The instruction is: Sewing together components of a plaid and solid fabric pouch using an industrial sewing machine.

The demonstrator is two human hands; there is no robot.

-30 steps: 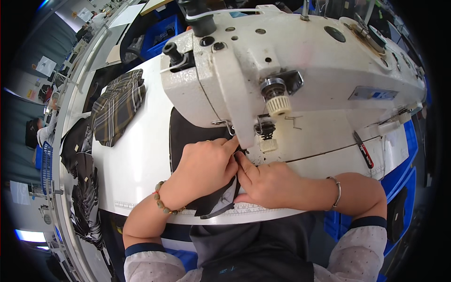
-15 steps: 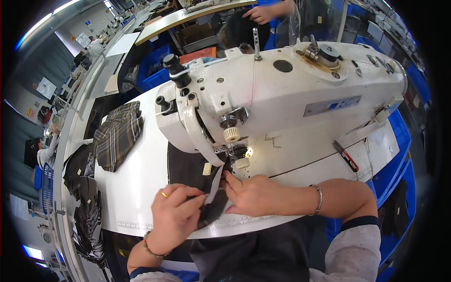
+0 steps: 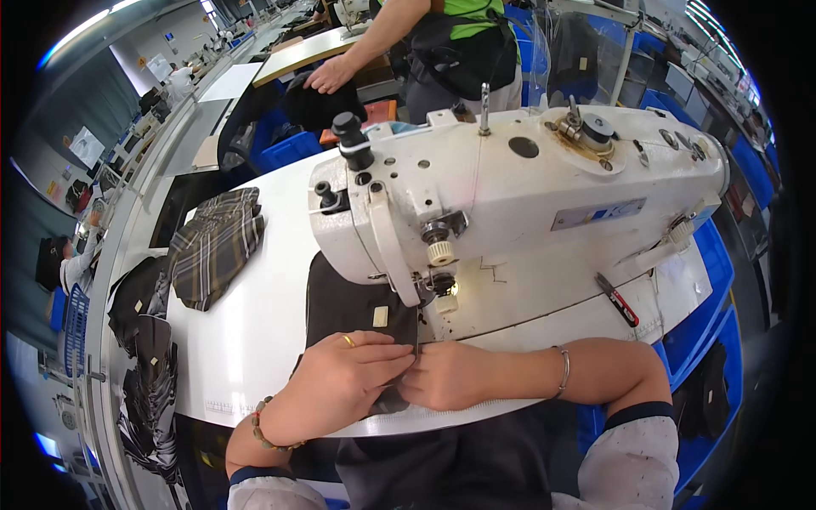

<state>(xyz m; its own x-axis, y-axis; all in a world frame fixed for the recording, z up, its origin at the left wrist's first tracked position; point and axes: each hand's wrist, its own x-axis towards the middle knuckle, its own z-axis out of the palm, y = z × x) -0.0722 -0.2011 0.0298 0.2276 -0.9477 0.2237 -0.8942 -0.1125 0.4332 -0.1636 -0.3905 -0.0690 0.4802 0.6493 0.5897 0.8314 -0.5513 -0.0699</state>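
Note:
A dark fabric piece (image 3: 353, 306) with a pale rectangular tag (image 3: 382, 315) lies under the head of a white sewing machine (image 3: 510, 195), reaching toward the table's front edge. My left hand (image 3: 344, 378), a gold ring on it, grips the fabric's near part, fingers pressed at its right edge. My right hand (image 3: 446, 374) is closed on the same edge, just right of the left fingers, below the needle area. Both hands' fingertips are partly hidden where they meet.
Plaid pieces (image 3: 212, 246) and stacked dark pieces (image 3: 149, 357) lie at the left. A red-and-black cutter (image 3: 616, 297) rests right of the needle, near blue bins (image 3: 714, 255). Behind the machine, a person in green and black (image 3: 459, 51) reaches toward dark cloth. Another person (image 3: 75, 263) works at far left.
My hands have come down from near the needle toward me; the left dipped lowest, then rejoined the right. The tag on the fabric became visible. The view tilted up, showing the co-worker behind.

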